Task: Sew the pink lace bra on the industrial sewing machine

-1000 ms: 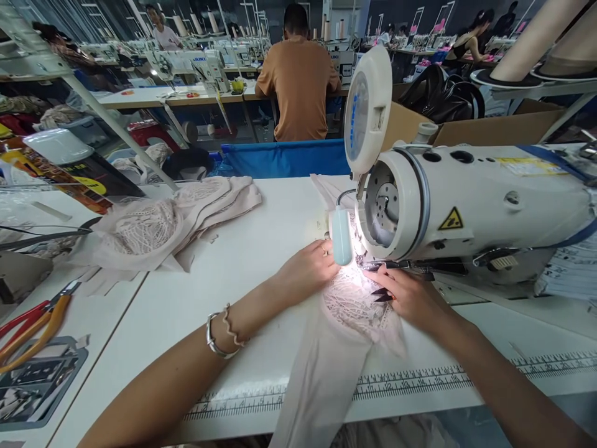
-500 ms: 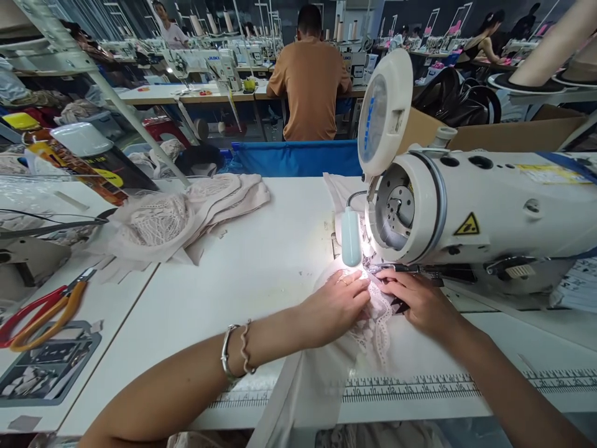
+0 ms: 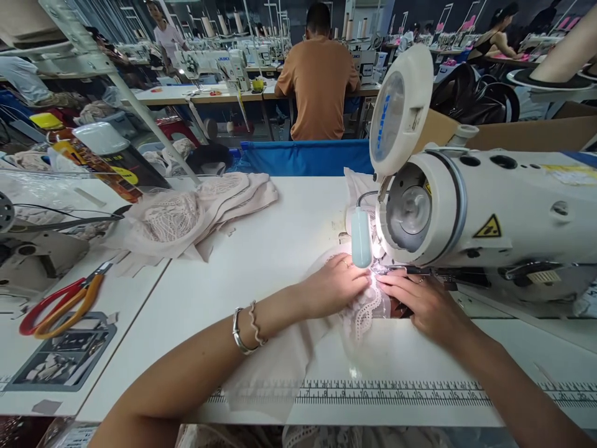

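A pale pink lace-trimmed fabric piece [image 3: 366, 314] lies under the needle area of a white sewing machine [image 3: 513, 205]. My left hand [image 3: 333, 286] rests flat on the fabric just left of the needle, fingers stretched out. On the right, my right hand [image 3: 426, 302] has its fingers extended to the lace edge beside the presser foot; its thumb is mostly hidden. Both hands press the cloth without closing round it. A small lamp [image 3: 361, 239] lights the sewing spot. The needle tip cannot be made out. A sheer part of the fabric trails toward the table's front edge.
Stacked lace pieces [image 3: 200, 214] lie at the left. Nearer are red- and orange-handled pliers [image 3: 65, 305] and a grey parts tray [image 3: 65, 354]. Spray cans [image 3: 119, 152] stand behind. A printed ruler [image 3: 396, 393] runs along the front. Another person [image 3: 319, 87] sits ahead.
The view has shifted, so the table appears further right. The fabric's loose tail now lies further left, and the lace at the hands has shortened toward the machine. The mechanism inside the machine head looks blurred.
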The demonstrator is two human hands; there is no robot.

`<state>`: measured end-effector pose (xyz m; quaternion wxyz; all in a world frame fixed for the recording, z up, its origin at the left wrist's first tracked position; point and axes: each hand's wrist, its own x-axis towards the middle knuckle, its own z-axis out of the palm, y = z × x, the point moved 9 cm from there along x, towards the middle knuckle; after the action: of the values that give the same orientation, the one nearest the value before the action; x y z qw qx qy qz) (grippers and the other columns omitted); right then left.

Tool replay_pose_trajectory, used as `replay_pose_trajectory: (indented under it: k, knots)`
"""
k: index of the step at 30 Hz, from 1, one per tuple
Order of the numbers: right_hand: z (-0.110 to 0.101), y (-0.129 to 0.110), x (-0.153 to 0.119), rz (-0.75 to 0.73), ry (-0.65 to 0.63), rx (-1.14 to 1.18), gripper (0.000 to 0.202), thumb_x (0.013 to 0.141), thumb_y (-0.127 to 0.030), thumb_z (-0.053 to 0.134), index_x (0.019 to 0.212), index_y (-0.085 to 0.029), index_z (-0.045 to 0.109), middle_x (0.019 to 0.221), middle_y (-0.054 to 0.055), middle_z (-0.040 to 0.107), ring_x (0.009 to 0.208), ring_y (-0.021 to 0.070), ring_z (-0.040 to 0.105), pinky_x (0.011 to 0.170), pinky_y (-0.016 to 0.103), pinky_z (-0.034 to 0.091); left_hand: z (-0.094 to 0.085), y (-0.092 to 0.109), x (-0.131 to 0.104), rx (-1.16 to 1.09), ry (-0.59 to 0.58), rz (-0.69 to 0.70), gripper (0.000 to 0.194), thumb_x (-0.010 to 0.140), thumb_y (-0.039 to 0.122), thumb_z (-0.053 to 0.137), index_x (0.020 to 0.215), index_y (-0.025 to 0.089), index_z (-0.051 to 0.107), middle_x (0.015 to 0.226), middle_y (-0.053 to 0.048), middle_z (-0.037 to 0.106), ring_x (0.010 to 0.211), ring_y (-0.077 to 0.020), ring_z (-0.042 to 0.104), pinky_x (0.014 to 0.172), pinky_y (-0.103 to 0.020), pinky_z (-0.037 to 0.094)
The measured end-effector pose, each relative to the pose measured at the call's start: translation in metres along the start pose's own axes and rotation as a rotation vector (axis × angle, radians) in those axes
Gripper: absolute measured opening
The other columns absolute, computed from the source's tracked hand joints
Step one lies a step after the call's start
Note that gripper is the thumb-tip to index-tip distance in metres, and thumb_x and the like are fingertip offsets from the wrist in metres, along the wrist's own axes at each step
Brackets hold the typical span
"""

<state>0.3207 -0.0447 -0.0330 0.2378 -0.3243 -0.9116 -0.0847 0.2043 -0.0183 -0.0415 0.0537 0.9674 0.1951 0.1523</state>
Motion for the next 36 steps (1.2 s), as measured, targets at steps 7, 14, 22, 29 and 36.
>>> replay_pose_trajectory:
  k: [7,14,22,29,36]
  knots:
    - [-0.011,-0.008,0.003,-0.074,0.080,0.043,0.058,0.071,0.011,0.038,0.110,-0.020,0.067,0.106,0.004,0.078,0.101,0.0212,0.069,0.086,0.035,0.055,-0.007,0.009,0.002,0.071,0.002,0.051,0.026,0.100,0.003,0.039,0.103,0.012,0.064,0.089,-0.005,0.067,0.072,-0.0161,0.054,0.072,-0.031,0.042]
    - [-0.001,-0.001,0.001,0.010,0.017,0.052,0.061,0.075,0.008,0.042,0.121,-0.023,0.068,0.114,0.003,0.077,0.102,0.0214,0.069,0.087,0.036,0.055,-0.001,0.008,0.000,0.112,0.049,0.034,0.027,0.103,0.006,0.036,0.107,0.013,0.062,0.098,-0.010,0.066,0.081,-0.0181,0.058,0.071,-0.032,0.041]
    - [-0.003,-0.003,0.000,-0.012,0.053,0.075,0.051,0.080,0.007,0.043,0.112,-0.021,0.070,0.109,0.005,0.078,0.100,0.0219,0.068,0.082,0.035,0.057,-0.005,0.009,0.002,0.142,0.015,0.023,0.027,0.098,0.002,0.039,0.104,0.013,0.062,0.088,-0.005,0.063,0.064,-0.0154,0.046,0.057,-0.031,0.029]
    - [-0.002,-0.001,0.000,0.014,0.036,0.053,0.051,0.079,0.007,0.043,0.112,-0.023,0.070,0.111,0.003,0.078,0.101,0.0224,0.069,0.085,0.037,0.057,-0.003,0.010,0.001,0.230,0.027,-0.008,0.027,0.097,0.000,0.035,0.090,0.013,0.058,0.095,-0.009,0.064,0.069,-0.0163,0.047,0.067,-0.034,0.032]
    - [-0.005,-0.007,0.001,-0.032,0.080,0.021,0.051,0.080,0.008,0.041,0.110,-0.021,0.069,0.105,0.004,0.079,0.098,0.0215,0.069,0.083,0.035,0.058,0.000,0.011,0.002,0.197,0.003,0.012,0.024,0.096,0.002,0.037,0.088,0.015,0.056,0.087,-0.005,0.064,0.074,-0.0174,0.053,0.073,-0.034,0.035]
